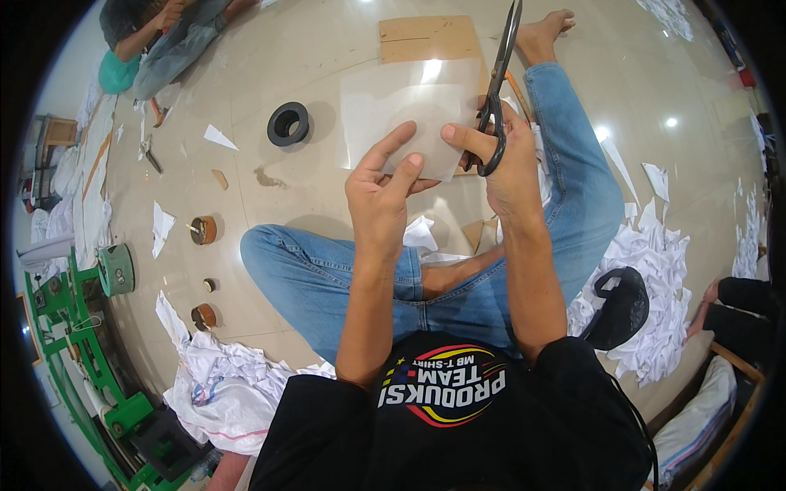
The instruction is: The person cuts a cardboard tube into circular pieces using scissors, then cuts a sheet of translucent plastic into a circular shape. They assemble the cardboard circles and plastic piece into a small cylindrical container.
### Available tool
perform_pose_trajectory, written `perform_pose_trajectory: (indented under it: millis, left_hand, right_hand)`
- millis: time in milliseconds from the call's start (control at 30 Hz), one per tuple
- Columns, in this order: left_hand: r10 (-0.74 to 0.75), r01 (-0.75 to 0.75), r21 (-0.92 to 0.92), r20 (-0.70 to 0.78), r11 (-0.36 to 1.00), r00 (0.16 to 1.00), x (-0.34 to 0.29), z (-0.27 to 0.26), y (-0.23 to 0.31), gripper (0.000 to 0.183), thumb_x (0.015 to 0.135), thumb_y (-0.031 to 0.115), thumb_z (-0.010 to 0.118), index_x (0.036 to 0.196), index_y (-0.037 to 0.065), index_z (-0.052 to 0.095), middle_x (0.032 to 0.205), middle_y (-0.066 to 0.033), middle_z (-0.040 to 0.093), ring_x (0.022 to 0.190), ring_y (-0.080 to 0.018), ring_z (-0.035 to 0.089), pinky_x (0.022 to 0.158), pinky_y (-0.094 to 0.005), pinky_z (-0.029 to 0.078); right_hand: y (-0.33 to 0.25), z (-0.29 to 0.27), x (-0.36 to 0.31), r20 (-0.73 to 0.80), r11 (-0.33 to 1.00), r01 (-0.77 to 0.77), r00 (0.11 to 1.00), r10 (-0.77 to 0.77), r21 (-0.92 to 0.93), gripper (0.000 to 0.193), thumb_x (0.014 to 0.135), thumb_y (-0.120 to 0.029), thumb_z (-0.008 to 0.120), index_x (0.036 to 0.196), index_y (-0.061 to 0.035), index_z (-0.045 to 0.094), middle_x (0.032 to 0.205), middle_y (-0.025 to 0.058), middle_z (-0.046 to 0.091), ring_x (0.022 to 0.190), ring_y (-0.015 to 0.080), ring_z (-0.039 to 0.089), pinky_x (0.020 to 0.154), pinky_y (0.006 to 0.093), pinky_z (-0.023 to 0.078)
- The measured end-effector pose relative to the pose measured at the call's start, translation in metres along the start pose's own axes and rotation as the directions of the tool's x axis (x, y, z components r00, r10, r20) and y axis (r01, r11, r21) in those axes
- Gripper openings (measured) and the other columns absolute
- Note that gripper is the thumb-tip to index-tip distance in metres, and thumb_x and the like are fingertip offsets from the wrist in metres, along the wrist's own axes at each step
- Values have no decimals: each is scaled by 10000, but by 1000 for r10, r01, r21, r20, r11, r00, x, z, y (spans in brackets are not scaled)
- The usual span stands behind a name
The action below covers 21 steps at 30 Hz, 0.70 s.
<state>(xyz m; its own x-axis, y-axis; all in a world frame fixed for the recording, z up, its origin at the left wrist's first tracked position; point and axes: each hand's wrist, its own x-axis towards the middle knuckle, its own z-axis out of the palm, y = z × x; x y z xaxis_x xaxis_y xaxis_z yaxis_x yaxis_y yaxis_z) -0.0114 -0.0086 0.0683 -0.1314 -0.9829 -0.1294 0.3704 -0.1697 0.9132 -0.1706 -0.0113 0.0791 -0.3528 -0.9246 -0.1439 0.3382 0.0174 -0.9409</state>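
Note:
A pale, translucent square sheet is held up over my crossed legs. The fingers of my left hand are closed on its near left edge, thumb and forefinger toward me. Black-handled scissors stand upright in my right hand, blades pointing away from me, handle loops at the fingers. My right thumb also presses on the sheet's right side. Exactly how the right fingers pass through the loops is partly hidden. Behind the sheet, brown cardboard lies on the tiled floor.
A black ring-shaped roll sits left of the sheet. Brown round containers and small cutters lie farther left. White scraps pile at right beneath a black bag. Another person sits at far left; a green machine stands at left.

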Motion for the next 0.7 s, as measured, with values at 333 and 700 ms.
perform_pose_trajectory:
  millis: [333, 700]
  left_hand:
    - [15, -15, 51, 2, 999, 1000, 4, -2, 2, 453, 980, 66, 748, 1385, -105, 638, 1302, -227, 706, 1022, -243, 770, 803, -348, 694]
    - [10, -11, 74, 11, 997, 1000, 5, -5, 2, 430, 967, 42, 742, 1365, -96, 657, 1268, -231, 721, 993, -253, 778, 789, -355, 702]
  right_hand:
    - [-1, -3, 12, -27, 998, 36, 999, -37, -55, 554, 799, -137, 934, 1225, 24, 618, 830, 6, 651, 672, 99, 628, 584, 241, 496]
    - [-1, -9, 25, 4, 994, 100, 995, -100, -47, 568, 805, -110, 925, 1238, 32, 585, 812, -4, 672, 702, 84, 670, 599, 217, 497]
